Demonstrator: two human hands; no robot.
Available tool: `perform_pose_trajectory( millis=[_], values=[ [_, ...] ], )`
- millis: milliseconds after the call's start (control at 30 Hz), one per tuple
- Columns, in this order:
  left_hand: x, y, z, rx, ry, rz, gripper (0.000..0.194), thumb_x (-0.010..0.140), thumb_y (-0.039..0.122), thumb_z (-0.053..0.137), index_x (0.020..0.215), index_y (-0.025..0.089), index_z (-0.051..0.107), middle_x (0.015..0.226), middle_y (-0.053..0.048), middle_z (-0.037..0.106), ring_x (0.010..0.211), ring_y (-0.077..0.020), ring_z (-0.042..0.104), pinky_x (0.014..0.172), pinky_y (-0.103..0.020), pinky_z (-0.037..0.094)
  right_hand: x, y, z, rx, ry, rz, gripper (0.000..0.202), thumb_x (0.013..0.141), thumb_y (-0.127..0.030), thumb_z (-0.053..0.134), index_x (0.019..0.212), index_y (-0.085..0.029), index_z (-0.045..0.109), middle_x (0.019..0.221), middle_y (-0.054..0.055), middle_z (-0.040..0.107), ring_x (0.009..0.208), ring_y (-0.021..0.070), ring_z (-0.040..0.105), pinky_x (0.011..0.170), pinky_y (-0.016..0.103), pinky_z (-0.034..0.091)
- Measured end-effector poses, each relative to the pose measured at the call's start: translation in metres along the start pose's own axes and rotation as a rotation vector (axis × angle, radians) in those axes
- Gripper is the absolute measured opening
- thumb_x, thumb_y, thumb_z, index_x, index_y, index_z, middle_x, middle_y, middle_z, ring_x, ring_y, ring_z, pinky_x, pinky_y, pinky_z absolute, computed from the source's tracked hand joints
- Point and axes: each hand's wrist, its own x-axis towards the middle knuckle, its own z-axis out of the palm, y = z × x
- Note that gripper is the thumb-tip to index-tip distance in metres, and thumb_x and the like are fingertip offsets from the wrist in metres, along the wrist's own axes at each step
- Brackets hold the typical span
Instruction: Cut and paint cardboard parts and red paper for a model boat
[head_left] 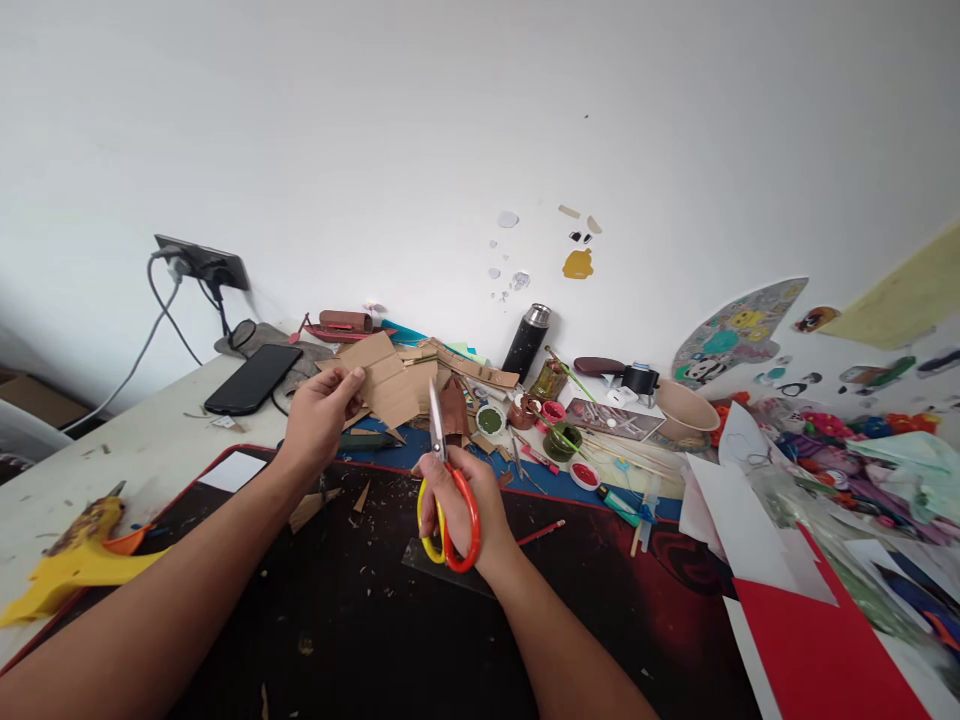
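Note:
My left hand (324, 412) pinches a folded piece of brown cardboard (386, 378) between thumb and fingers, raised above the back of the table. In my right hand (466, 500) is a pair of scissors (437, 430) with one red and one yellow handle loop. Their blades point up and look closed, with the tips just right of the cardboard. Behind the blades stands a brown cardboard piece (453, 408). Small cardboard scraps (311, 508) lie on the black mat (360, 620) below my hands.
On the left are a yellow glue gun (82, 560) and a phone (253, 380). Along the wall stand a black flask (527, 340), open paint pots (491, 419) and a beige bowl (686, 408). Red paper (817, 640) and plastic bags lie at the right.

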Motion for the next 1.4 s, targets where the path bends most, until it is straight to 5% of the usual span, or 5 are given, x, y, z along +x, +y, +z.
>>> perform_pose_trajectory(
  millis=[533, 800, 1067, 1233, 1400],
  values=[
    [-0.018, 0.022, 0.025, 0.131, -0.301, 0.010, 0.052, 0.074, 0.066, 0.091, 0.069, 0.021, 0.064, 0.062, 0.002, 0.058, 0.057, -0.0136, 0.049, 0.054, -0.026, 0.039, 0.026, -0.015, -0.059, -0.012, 0.419, -0.152, 0.063, 0.084, -0.087, 0.067, 0.082, -0.025, 0.054, 0.049, -0.007, 0.055, 0.034, 0.0124, 0.048, 0.035, 0.024, 0.038],
    [-0.004, 0.054, 0.006, -0.270, -0.135, 0.005, 0.050, 0.065, 0.041, 0.104, 0.074, 0.019, 0.060, 0.061, 0.008, 0.055, 0.047, -0.0050, 0.045, 0.043, -0.018, 0.032, 0.000, -0.012, -0.041, -0.237, -0.062, -0.044, 0.056, 0.092, -0.079, 0.069, 0.087, -0.024, 0.065, 0.052, -0.006, 0.056, 0.039, 0.0133, 0.049, 0.043, 0.024, 0.039],
    [-0.008, 0.049, 0.001, -0.542, -0.212, -0.187, 0.016, 0.090, 0.013, 0.080, 0.084, 0.017, 0.065, 0.077, -0.002, 0.071, 0.067, -0.0127, 0.067, 0.067, -0.023, 0.060, -0.003, -0.008, 0.009, -1.290, -0.486, -0.175, 0.031, 0.097, -0.046, 0.073, 0.116, -0.023, 0.080, 0.097, 0.012, 0.084, 0.086, 0.0303, 0.079, 0.069, 0.032, 0.049],
    [-0.008, 0.041, 0.006, -0.601, -0.232, -0.357, 0.019, 0.097, 0.005, 0.055, 0.085, 0.017, 0.062, 0.079, -0.005, 0.071, 0.060, -0.0130, 0.060, 0.057, -0.023, 0.054, -0.002, -0.022, -0.005, -1.095, -0.540, -0.131, 0.040, 0.094, -0.046, 0.079, 0.128, -0.026, 0.080, 0.104, 0.008, 0.087, 0.093, 0.0274, 0.080, 0.072, 0.030, 0.050],
    [-0.011, 0.042, 0.012, -0.593, -0.316, -0.464, 0.021, 0.094, 0.005, 0.048, 0.093, 0.017, 0.065, 0.074, -0.004, 0.065, 0.065, -0.0173, 0.064, 0.062, -0.026, 0.059, 0.010, -0.030, -0.030, -0.403, -0.282, 0.025, 0.031, 0.099, -0.051, 0.074, 0.107, -0.021, 0.080, 0.080, 0.001, 0.079, 0.054, 0.0122, 0.064, 0.057, 0.024, 0.047]
  ],
)
